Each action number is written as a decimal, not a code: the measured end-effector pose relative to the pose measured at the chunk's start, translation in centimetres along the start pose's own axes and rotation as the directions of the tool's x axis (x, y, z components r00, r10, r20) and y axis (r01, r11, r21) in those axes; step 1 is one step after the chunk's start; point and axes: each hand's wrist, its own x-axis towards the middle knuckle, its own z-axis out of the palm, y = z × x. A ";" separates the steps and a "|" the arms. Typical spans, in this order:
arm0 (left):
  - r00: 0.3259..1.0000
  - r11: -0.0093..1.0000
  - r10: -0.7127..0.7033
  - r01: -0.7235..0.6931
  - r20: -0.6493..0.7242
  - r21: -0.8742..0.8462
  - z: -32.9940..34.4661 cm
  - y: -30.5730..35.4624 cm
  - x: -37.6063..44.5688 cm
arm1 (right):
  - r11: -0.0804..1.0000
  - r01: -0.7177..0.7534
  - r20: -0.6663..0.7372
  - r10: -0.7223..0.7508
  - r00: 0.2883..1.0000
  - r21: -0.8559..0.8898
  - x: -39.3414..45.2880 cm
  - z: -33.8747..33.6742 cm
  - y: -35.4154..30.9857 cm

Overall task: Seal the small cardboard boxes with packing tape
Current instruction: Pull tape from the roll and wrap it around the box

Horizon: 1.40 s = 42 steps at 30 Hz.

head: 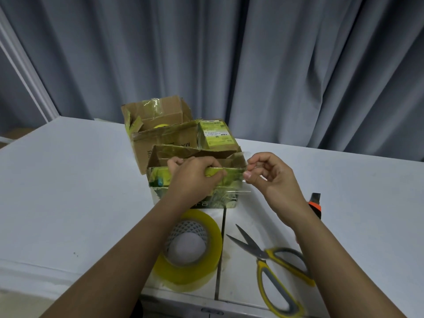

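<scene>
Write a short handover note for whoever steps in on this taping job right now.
Left hand grips a small tape roll against the front box. Right hand pinches the pulled tape strip at the box's right edge. Front box flaps are up, not sealed. Big tape roll and scissors lie near the table's front edge. Open rear box remains unsealed too.

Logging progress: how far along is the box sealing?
Done: nothing looks sealed. In hand: left hand presses tape on the near box and right hand pinches the strip. Left: near box flaps are up, big box is open.
</scene>
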 end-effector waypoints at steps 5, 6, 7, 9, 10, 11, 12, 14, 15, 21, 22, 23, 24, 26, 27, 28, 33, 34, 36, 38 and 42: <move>1.000 0.999 0.001 0.000 0.018 -0.045 0.5 -0.5 0.4 | 1.000 0.004 -0.004 -0.004 1.000 0.013 0.5 0.1 0.4; 0.999 0.998 0.000 0.002 0.034 -0.057 0.4 -0.5 0.5 | 1.000 0.007 -0.004 -0.007 1.000 0.005 0.5 0.2 0.5; 0.999 0.998 -0.001 0.004 0.048 -0.063 0.3 -0.6 0.6 | 1.000 0.012 -0.006 -0.012 1.000 -0.003 0.5 0.4 0.6; 0.997 0.998 0.000 0.005 0.081 -0.055 0.1 -0.5 0.7 | 1.000 0.020 -0.017 -0.020 1.000 -0.003 0.5 0.7 0.8; 0.995 0.999 0.005 0.000 0.099 -0.051 0.0 -0.5 0.7 | 1.000 0.023 -0.024 -0.023 0.999 0.004 0.5 0.9 0.8; 0.993 0.999 0.016 -0.010 0.117 -0.052 -0.2 -0.5 0.6 | 1.000 0.026 -0.032 -0.025 0.999 0.009 0.5 1.1 0.9; 0.990 0.998 0.027 -0.019 0.136 -0.056 -0.4 -0.5 0.6 | 1.000 0.027 -0.037 -0.026 0.999 0.009 0.5 1.2 0.9; 0.984 0.998 0.045 -0.037 0.172 -0.050 -0.8 -0.6 0.6 | 1.000 0.024 -0.040 -0.024 0.999 -0.003 0.5 1.4 1.0; 0.981 0.998 0.051 -0.044 0.188 -0.043 -1.0 -0.6 0.6 | 1.000 0.021 -0.041 -0.021 0.999 -0.010 0.4 1.5 1.1; 0.969 0.993 0.079 -0.055 0.235 -0.106 -1.6 -0.6 0.6 | 0.998 0.037 -0.063 -0.040 0.997 -0.048 0.3 2.2 1.3; 0.969 0.992 0.077 -0.051 0.234 -0.114 -1.6 -0.6 0.6 | 0.998 0.037 -0.068 -0.040 0.997 -0.051 0.2 2.3 1.4; 0.970 0.992 0.073 -0.047 0.234 -0.115 -1.7 -0.5 0.6 | 0.998 0.035 -0.076 -0.039 0.996 -0.052 0.2 2.3 1.5; 0.969 0.993 0.068 -0.042 0.237 -0.113 -1.7 -0.5 0.6 | 0.998 0.036 -0.086 -0.040 0.995 -0.053 0.2 2.4 1.6; 0.967 0.994 0.058 -0.033 0.250 -0.101 -1.8 -0.4 0.6 | 0.998 0.043 -0.111 -0.049 0.993 -0.054 0.3 2.6 1.6; 0.966 0.995 0.053 -0.028 0.255 -0.099 -1.8 -0.4 0.6 | 0.997 0.047 -0.122 -0.053 0.991 -0.053 0.3 2.7 1.6; 0.966 0.994 0.051 -0.025 0.255 -0.102 -1.8 -0.4 0.6 | 0.997 0.051 -0.132 -0.058 0.990 -0.050 0.4 2.8 1.7; 0.970 0.993 0.046 -0.018 0.241 -0.116 -1.6 -0.6 0.6 | 0.997 0.054 -0.154 -0.061 0.986 -0.052 0.5 3.2 1.8; 0.970 0.993 0.040 -0.012 0.238 -0.117 -1.5 -0.6 0.6 | 0.997 0.052 -0.155 -0.060 0.986 -0.054 0.5 3.2 1.8; 0.973 0.991 0.037 -0.007 0.227 -0.133 -1.5 -0.6 0.5 | 0.997 0.055 -0.162 -0.063 0.985 -0.051 0.5 3.3 1.8; 0.976 0.989 0.046 -0.014 0.212 -0.149 -1.3 -0.6 0.4 | 0.997 0.057 -0.177 -0.065 0.982 -0.051 0.6 3.3 1.8; 0.984 0.989 0.040 -0.014 0.175 -0.147 -0.9 -0.6 0.5 | 0.996 0.053 -0.189 -0.067 0.980 -0.078 0.5 3.5 1.9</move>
